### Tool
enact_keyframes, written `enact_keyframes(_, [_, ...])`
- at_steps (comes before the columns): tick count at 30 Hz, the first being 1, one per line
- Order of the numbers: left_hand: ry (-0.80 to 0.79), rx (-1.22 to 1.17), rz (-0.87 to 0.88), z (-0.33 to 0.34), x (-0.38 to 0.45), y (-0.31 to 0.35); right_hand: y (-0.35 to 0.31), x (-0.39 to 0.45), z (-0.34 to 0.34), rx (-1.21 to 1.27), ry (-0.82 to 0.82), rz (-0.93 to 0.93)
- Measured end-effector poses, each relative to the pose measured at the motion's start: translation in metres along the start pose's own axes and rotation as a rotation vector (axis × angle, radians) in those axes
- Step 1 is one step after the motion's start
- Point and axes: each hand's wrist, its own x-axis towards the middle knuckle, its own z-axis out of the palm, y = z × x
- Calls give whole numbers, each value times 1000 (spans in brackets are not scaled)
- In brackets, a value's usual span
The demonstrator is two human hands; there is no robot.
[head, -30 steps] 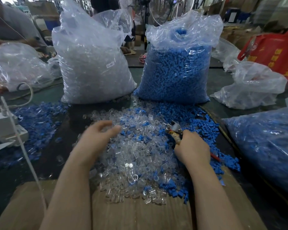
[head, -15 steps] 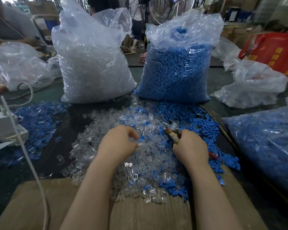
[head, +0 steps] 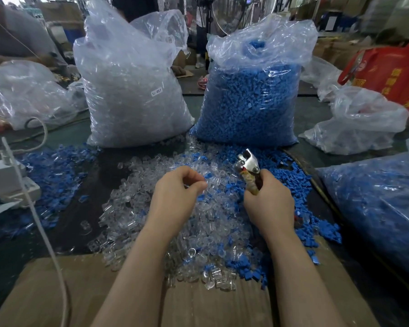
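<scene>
Left hand (head: 177, 194), head view: fingers curled, thumb and forefinger tips drawn together above the heap of clear pieces (head: 130, 204); whether a piece lies between them cannot be told. Right hand (head: 268, 204), at the heap's right edge, grips the handles of the hand tool (head: 247, 162), metal head pointing away from the person. Behind the heap stand a bag of clear pieces (head: 132, 90) and a bag of blue pieces (head: 250, 102). Loose blue pieces (head: 291, 178) lie right of the heap on the surface (head: 66, 232).

Dim indoor light, wide-angle view

Glare streaks the clear plastic bags (head: 132, 90); the dark worktop (head: 76, 220) swallows shadows; edges bow and blur, background soft, centre fairly sharp.
</scene>
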Motion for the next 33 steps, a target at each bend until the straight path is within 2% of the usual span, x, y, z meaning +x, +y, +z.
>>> enact_keyframes(5, [-46,-443,-71,3,-3,9,-2,-1,0,91,61,-103])
enact_keyframes(10, [-169,-626,-143,0,-2,7,-7,-4,0,251,122,-141])
enact_keyframes(15, [-267,-838,-218,-4,-1,9,-13,-8,-3,396,103,-156])
enact_keyframes(23, [-230,-908,-207,-1,0,9,-25,-14,-8,768,-45,-177])
enact_keyframes(33, [-117,-846,-218,10,-3,13,-30,-18,-9,879,-108,-193])
